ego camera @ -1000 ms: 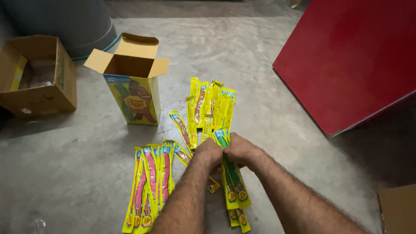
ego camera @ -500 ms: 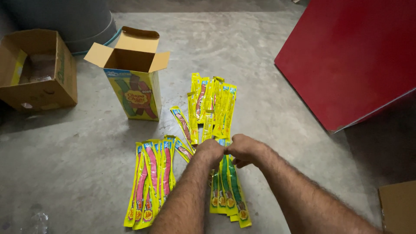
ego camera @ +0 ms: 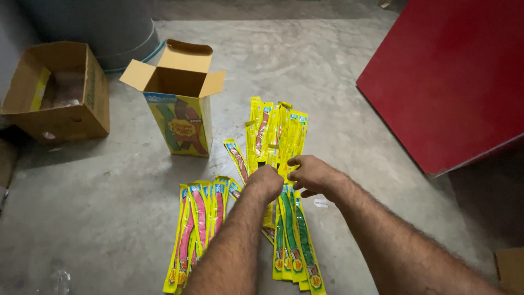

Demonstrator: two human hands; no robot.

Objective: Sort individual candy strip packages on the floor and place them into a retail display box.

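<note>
Long yellow candy packets lie in groups on a concrete floor. A pile of mixed packets [ego camera: 275,134] sits at the back. A row with pink strips [ego camera: 199,224] lies at the left and a row with green strips [ego camera: 295,240] at the right. My left hand [ego camera: 266,183] rests fisted over the packets between the rows. My right hand [ego camera: 308,173] pinches the near end of a packet at the front of the mixed pile. An open yellow candy box [ego camera: 180,117] stands upright behind the pink row.
A brown cardboard box [ego camera: 60,93] lies open at the far left beside a grey round bin [ego camera: 98,27]. A large red panel [ego camera: 453,76] fills the right side. Another cardboard corner [ego camera: 510,267] shows at the bottom right.
Both hands have moved up from the green row toward the mixed pile. The green packets now lie in a neat row below my right hand.
</note>
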